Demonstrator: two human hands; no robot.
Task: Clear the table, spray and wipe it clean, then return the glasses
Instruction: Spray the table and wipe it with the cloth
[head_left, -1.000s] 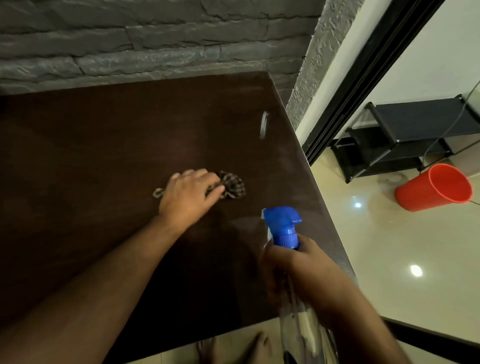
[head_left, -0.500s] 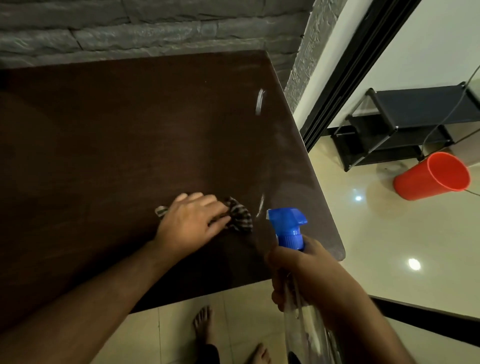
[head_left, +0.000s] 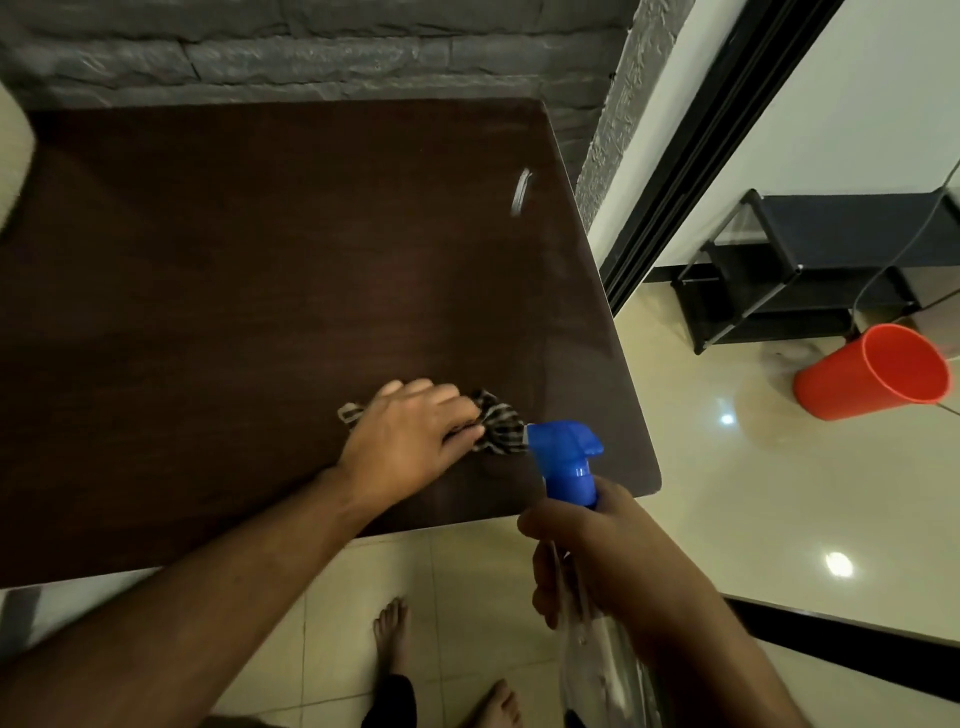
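On the dark bench (head_left: 234, 270) the left hand (head_left: 410, 441) is pressing down on a bunched checked cloth (head_left: 496, 428) near the front right corner; the cloth looks soft, light and limp, best gathered under the palm. Further right, the right hand (head_left: 597, 561) is gripping the neck of a clear spray bottle (head_left: 571, 462) with a blue head, probably light and slippery if wet.

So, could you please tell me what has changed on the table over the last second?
The left hand has slid the checked cloth along the table toward its near right corner, closer to the spray bottle. The right hand still grips the bottle, and nothing was let go.
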